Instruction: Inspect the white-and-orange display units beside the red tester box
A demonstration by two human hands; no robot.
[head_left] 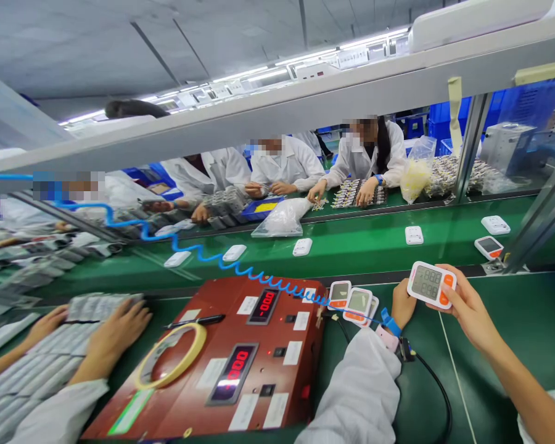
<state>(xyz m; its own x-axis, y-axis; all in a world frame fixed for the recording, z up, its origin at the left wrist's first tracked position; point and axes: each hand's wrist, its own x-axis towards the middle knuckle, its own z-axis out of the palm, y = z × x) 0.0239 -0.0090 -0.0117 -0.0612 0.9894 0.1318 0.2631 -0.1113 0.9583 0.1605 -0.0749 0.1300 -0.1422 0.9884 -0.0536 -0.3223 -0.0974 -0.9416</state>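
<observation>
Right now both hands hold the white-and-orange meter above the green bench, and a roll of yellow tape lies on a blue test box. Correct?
Not quite. In the head view the test box is red, not blue. The roll of yellow tape does lie on it, and the left hand and right hand hold the white-and-orange meter above the green bench.

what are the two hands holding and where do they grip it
The right hand and left hand hold one white and orange digital meter between them, right fingers on its orange right end, left on its left edge.
</observation>
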